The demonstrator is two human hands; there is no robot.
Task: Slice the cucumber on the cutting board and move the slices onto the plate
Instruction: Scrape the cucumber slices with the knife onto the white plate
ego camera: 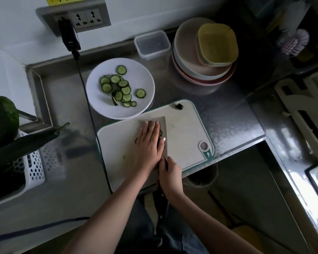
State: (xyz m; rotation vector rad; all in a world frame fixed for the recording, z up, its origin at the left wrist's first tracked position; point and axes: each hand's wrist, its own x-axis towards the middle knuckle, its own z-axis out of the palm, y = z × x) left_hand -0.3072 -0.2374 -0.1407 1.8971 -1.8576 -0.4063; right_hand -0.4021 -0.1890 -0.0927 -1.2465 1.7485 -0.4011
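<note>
A person works at a white cutting board (pixel 184 121) on a steel desk (pixel 233 114). The left hand (pixel 150 142) lies flat, fingers (pixel 153 126) pressed together, over cut cucumber slices (pixel 160 133) against the cleaver blade (pixel 162 123); the right hand (pixel 170 176) is wrapped round the cleaver handle. One dark cucumber end (pixel 179 106) sits at the board's far edge. Just beside the board, a white plate (pixel 141 74) holds approx. 15 slices; exact count can't be told where they overlap. Far side: 1 clear lidded container (pixel 151 44), contents unclear, and a stack of pastel plates (pixel 202 70) topped by a yellow dish (pixel 218 44). Left: a white perforated basket (pixel 33 167) with 2 whole cucumbers (pixel 6 118). On the wall, a yellow label (pixel 62 0), writing unreadable.
</note>
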